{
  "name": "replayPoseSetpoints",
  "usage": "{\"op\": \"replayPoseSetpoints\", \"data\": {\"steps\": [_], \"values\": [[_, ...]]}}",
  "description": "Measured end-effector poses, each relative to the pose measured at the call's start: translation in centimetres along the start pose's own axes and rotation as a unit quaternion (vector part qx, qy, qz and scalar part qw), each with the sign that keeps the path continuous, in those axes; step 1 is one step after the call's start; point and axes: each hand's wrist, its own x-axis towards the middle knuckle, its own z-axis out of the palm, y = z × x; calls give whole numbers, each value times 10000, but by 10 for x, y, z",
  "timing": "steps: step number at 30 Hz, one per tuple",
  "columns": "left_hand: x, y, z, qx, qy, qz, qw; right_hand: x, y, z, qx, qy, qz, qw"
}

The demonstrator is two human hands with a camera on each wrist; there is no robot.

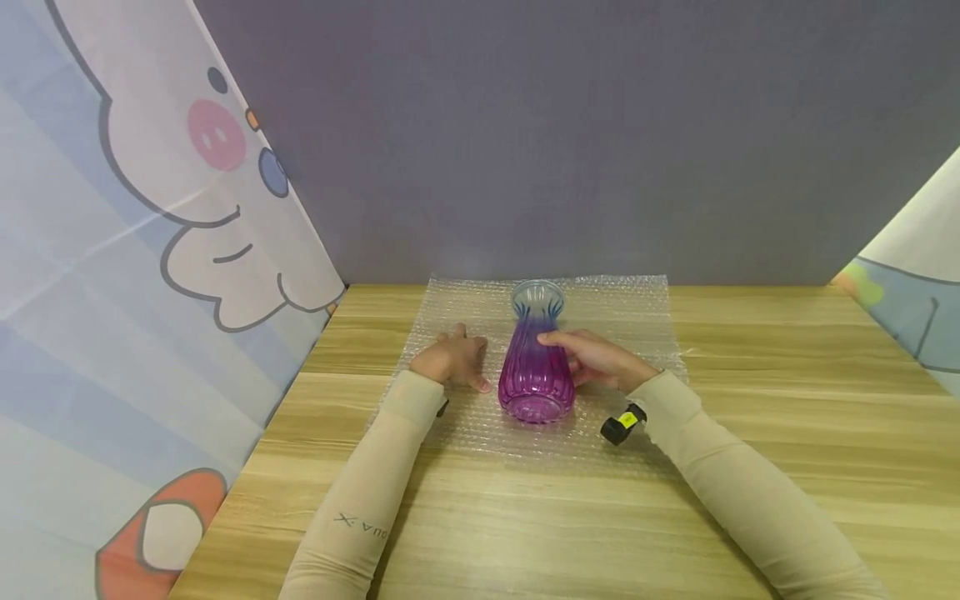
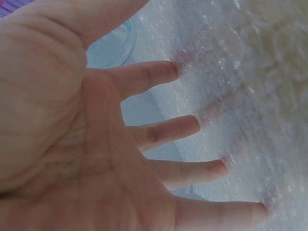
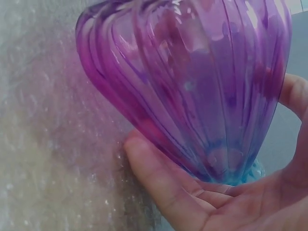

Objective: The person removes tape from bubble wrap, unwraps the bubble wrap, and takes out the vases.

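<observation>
A ribbed glass vase [image 1: 534, 367], purple at its base and fading to clear blue at the mouth, is on its side over a sheet of bubble wrap [image 1: 622, 312]. Its mouth points to the back and its base to the front; whether it touches the wrap I cannot tell. My right hand [image 1: 596, 358] grips the vase from the right, thumb on top and fingers [image 3: 159, 178] beneath. On the left, my left hand [image 1: 453, 360] is apart from the vase, its fingers spread and their tips [image 2: 214, 168] against the bubble wrap.
The bubble wrap lies flat on a wood-grain table [image 1: 787, 400], up to a grey panel [image 1: 600, 142] at the back. A cartoon-printed cloth [image 1: 150, 275] hangs along the left side, and another printed cloth [image 1: 922, 267] is at the right.
</observation>
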Motion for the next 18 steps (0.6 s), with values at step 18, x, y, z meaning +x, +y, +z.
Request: {"op": "replayPoseSetpoints", "data": {"steps": [18], "values": [[0, 0, 0, -82, -52, 4, 10000, -11, -13, -5, 340, 302, -49, 9990]]}}
